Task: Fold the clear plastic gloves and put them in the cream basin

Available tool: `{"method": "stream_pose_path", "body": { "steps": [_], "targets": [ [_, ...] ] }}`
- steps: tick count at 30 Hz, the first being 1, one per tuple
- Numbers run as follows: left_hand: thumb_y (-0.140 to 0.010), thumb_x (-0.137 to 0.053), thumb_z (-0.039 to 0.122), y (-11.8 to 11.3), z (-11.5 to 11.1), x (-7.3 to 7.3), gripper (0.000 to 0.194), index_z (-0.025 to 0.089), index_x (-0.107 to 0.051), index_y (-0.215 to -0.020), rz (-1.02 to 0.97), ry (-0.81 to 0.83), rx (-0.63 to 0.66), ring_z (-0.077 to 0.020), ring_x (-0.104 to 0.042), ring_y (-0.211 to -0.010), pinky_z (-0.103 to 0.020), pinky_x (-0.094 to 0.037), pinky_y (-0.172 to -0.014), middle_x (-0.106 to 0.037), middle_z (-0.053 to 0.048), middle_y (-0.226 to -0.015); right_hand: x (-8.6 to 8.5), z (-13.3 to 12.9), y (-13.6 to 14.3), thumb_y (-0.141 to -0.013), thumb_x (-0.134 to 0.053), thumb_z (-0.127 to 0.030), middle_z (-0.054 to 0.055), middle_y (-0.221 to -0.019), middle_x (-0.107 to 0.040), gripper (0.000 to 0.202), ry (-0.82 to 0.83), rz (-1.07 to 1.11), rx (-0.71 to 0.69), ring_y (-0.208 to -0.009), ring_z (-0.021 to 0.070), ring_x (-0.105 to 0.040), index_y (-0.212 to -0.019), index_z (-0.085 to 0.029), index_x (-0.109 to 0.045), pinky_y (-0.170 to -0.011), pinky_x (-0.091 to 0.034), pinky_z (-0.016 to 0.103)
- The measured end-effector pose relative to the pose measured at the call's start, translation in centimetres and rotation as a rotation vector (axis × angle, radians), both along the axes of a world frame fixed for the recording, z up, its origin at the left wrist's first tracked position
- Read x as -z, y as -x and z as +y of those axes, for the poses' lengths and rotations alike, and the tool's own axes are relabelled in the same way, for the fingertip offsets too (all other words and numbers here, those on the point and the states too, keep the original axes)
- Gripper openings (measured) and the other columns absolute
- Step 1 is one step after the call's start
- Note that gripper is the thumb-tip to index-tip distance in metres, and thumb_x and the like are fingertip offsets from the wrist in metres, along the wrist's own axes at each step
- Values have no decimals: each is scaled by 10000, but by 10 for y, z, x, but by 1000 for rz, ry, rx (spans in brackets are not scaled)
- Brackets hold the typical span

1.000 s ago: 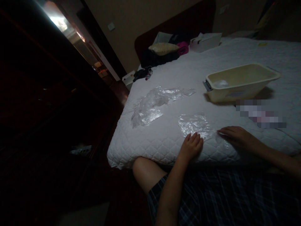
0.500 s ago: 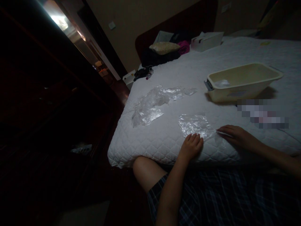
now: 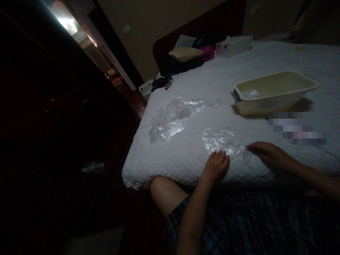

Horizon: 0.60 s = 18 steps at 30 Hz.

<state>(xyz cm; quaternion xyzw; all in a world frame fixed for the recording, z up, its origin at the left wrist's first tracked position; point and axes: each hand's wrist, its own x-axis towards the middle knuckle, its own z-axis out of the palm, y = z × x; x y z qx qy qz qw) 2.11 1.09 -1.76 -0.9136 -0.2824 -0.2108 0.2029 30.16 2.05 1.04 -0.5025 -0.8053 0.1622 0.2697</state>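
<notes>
A clear plastic bag (image 3: 220,140) lies spread on the white quilted bed near its front edge. My left hand (image 3: 217,165) rests flat on the bag's near edge, fingers stretched out. At the bag's right end, my right hand (image 3: 269,154) pinches a corner between thumb and fingertips. Farther left is a loose heap of crumpled clear plastic bags (image 3: 170,118), apart from both hands. Beyond my right hand stands a cream plastic bin (image 3: 271,104) with a grey handle and some clear plastic inside.
The quilted bed (image 3: 159,163) spans the middle, its left edge dropping to a dark floor. At the back are a white box (image 3: 233,47), a beige pillow-like bundle (image 3: 186,54) and a rolled magenta cloth (image 3: 207,54). A blurred-out item (image 3: 297,129) lies right of the bin's front.
My right hand has shifted slightly to the right, its fingers closer together at the bag's corner. My left hand stays in place.
</notes>
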Motion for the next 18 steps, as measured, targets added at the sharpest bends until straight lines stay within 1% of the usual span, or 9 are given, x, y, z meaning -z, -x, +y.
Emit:
{"method": "stream_pose_path", "body": {
  "steps": [2, 6, 10, 13, 15, 18],
  "targets": [
    [-952, -444, 195, 0, 0, 0, 276, 129, -642, -1132, -26, -9, 3, -228, -607, -1130, -383, -503, -938, -657, -127, -1194, 1, 0, 0, -885, -460, -374, 134, -984, -722, 323, 9, 11, 22, -888, 260, -674, -985, -180, -699, -818, -535, 409],
    [-945, -456, 194, 0, 0, 2, 266, 120, -645, -1117, -68, -26, 20, -229, -610, -1117, -377, -507, -936, -659, -119, -1188, 6, 0, 0, -881, -479, -402, 136, -982, -724, 333, -4, -7, 13, -888, 270, -678, -976, -175, -703, -813, -538, 420],
    [-950, -435, 191, 0, 0, 3, 290, 123, -631, -1152, -16, 2, 3, -230, -596, -1138, -391, -500, -949, -645, -133, -1210, 6, -1, 4, -892, -502, -424, 138, -1023, -718, 336, -39, -15, 22, -924, 274, -675, -1031, -174, -679, -839, -533, 427],
    [-955, -425, 201, 1, 0, 2, 304, 124, -624, -1170, 18, 13, -8, -227, -577, -1168, -377, -486, -978, -630, -131, -1236, 4, -4, 6, -900, -516, -407, 150, -1085, -698, 330, -58, -17, 26, -974, 269, -665, -1090, -172, -649, -872, -528, 404],
    [-952, -428, 200, 1, 0, 3, 309, 126, -619, -1184, 42, 18, -10, -229, -570, -1178, -383, -483, -983, -624, -134, -1246, 2, -6, 8, -908, -509, -394, 146, -1097, -690, 312, -76, -7, 11, -991, 262, -659, -1097, -186, -644, -882, -527, 390],
    [-952, -427, 195, 1, 0, 3, 312, 132, -617, -1191, 60, 20, -7, -236, -570, -1178, -402, -486, -970, -624, -141, -1245, -1, -7, 9, -921, -464, -374, 144, -1068, -691, 305, -150, -5, -30, -978, 262, -658, -1077, -195, -656, -865, -539, 404]
  ]
}}
